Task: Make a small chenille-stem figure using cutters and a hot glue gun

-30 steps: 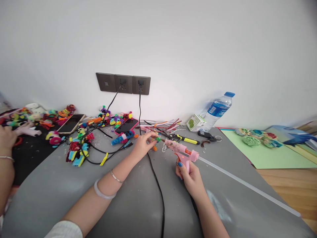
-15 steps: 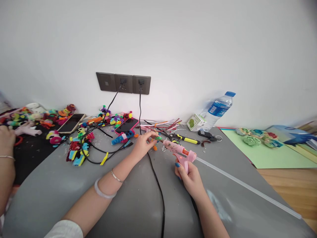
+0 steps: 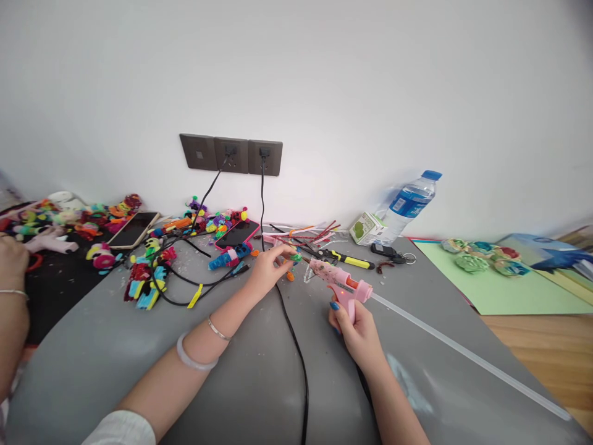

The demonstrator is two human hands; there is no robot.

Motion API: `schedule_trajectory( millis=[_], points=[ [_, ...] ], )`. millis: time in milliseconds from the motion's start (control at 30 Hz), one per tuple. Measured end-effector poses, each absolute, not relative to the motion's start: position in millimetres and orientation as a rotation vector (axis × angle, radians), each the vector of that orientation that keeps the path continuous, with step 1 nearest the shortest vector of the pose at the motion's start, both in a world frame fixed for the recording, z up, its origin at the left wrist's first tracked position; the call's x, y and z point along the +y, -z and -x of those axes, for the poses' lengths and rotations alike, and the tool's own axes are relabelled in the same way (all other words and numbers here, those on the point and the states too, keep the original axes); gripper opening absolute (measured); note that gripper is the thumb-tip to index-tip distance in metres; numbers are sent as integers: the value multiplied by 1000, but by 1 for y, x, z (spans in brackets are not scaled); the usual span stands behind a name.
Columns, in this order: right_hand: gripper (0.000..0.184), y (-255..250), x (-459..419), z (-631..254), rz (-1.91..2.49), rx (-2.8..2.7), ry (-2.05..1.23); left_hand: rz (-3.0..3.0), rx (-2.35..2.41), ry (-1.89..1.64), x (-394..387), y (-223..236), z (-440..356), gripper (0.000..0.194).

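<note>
My right hand [image 3: 356,327] is closed around the handle of a pink hot glue gun [image 3: 340,279], its nozzle pointing left. A long translucent glue stick [image 3: 467,352] sticks out of the gun's back toward the lower right. Pinched in the fingertips of my left hand [image 3: 271,267] is a small green piece [image 3: 295,256], mostly hidden by the fingers, so its kind is unclear. The nozzle tip lies close to this piece; whether they touch I cannot tell. Small orange pieces [image 3: 290,276] lie just below my left fingertips.
Yellow-handled pliers [image 3: 349,259], pipe cleaners [image 3: 319,235], a phone [image 3: 238,235] and a water bottle [image 3: 410,207] lie toward the wall. Black cables [image 3: 296,346] cross the grey table [image 3: 222,389]. At the left, another person's hand [image 3: 13,259] is near colourful fuzzy figures [image 3: 99,219].
The glue gun in my right hand has drawn slightly right, away from the green piece. My left hand stays nearly in place, with its pinch kept.
</note>
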State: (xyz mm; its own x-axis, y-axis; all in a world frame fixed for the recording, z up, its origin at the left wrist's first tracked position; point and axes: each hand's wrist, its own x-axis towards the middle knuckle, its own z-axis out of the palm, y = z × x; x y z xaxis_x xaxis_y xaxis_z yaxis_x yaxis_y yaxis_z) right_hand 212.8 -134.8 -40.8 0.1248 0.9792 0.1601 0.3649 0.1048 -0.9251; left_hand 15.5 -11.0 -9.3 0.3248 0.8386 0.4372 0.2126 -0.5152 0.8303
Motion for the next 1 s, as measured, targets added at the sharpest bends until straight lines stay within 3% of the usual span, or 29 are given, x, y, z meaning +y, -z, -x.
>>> schedule_trajectory(
  millis=[1000],
  points=[
    [46,42,-134,-215,1417,-1430,-832,-1912,941,-1202,-9,12,-14,13]
  ],
)
